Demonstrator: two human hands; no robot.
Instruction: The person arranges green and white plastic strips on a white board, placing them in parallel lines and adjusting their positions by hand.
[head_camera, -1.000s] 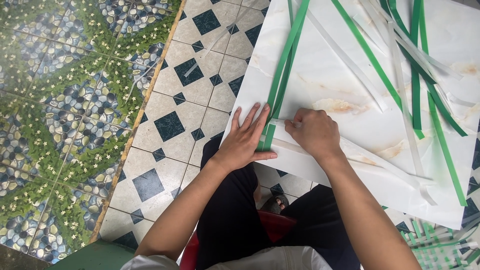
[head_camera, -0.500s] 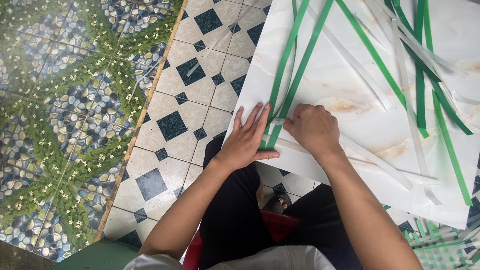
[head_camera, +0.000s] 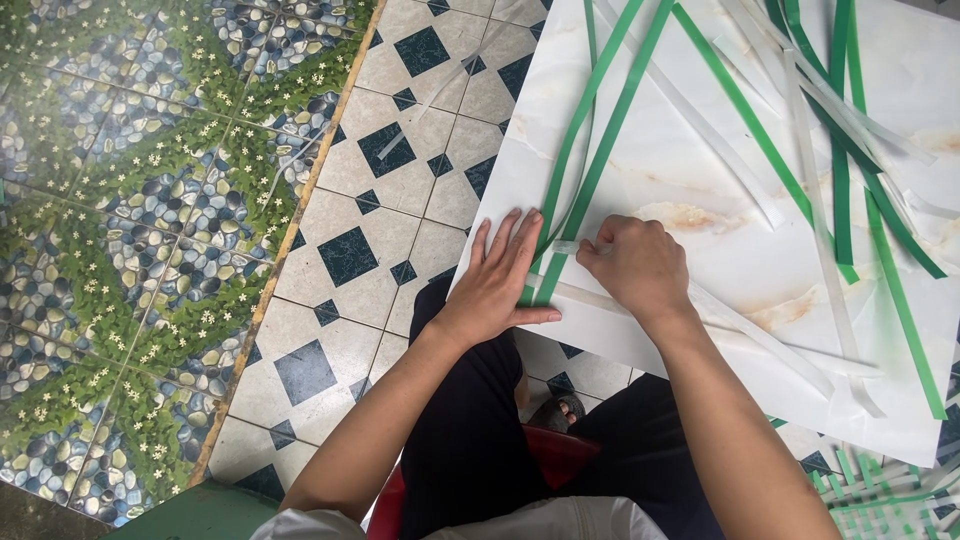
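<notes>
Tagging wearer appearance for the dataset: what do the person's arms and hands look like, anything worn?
Both forearms are bare. The left hand and right hand wear no gloves; no rings, watch or bracelet show. At the bottom edge a white short sleeve shows at the left upper arm. No markings visible.

I see green strips and white strips on a cream marbled board. The floor has white tiles with dark blue diamonds, bordered by pebble-and-leaf tiles.
</notes>
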